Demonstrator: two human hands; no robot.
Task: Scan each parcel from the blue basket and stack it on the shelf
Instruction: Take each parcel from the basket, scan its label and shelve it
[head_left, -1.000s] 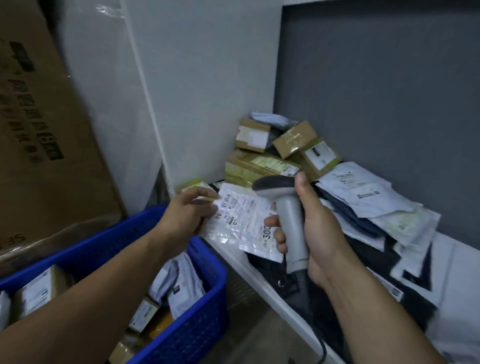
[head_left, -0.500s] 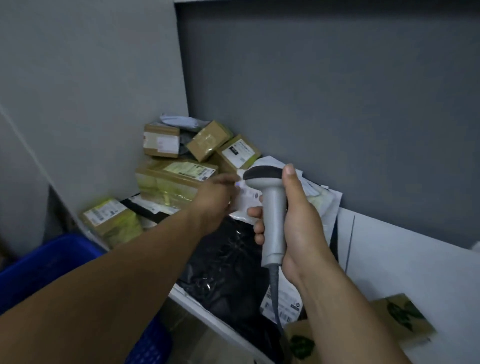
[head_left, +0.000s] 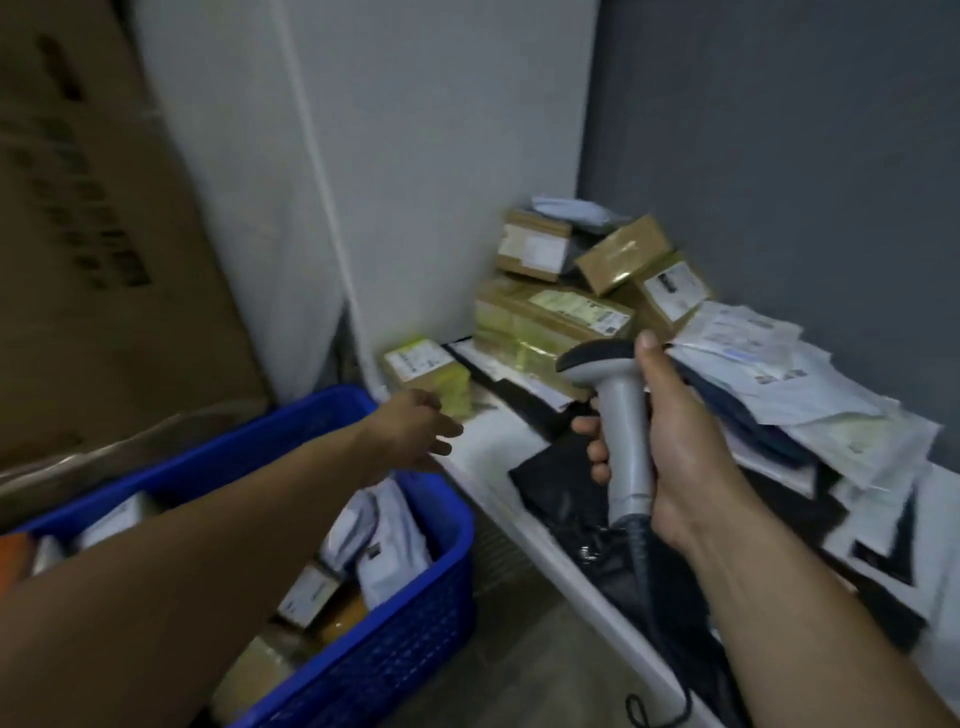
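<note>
Currently, my left hand (head_left: 415, 431) is at the centre of the frame, over the far corner of the blue basket (head_left: 441, 587) and at the front edge of the shelf (head_left: 491, 439). Its fingers are loosely extended and hold nothing.

My right hand (head_left: 675, 441), right of centre, grips the scanner (head_left: 618, 415) by its grey handle. The fingers wrap round the front of the handle and the thumb lies along the dark head. The scanner stands roughly upright, its head pointing to the left of the frame. Its cable (head_left: 652, 649) hangs from the handle base toward the lower edge.

Parcel locations:
- Basket, lower left: white mailers (head_left: 387, 535) lean against the right wall, with small labelled boxes (head_left: 306, 597) below them.
- Shelf, rear corner at upper centre: brown cartons (head_left: 550, 317) are stacked on one another.
- Shelf, left end: one small yellow-taped box (head_left: 426, 369) sits just beyond my left hand.
- Shelf, right of frame: white and grey mailers (head_left: 779, 374) lie in a loose overlapping pile.
- Shelf, front: a black bag (head_left: 561, 493) lies behind the scanner handle.

A large cardboard carton (head_left: 104, 234) fills the upper left of the frame, behind the basket.
</note>
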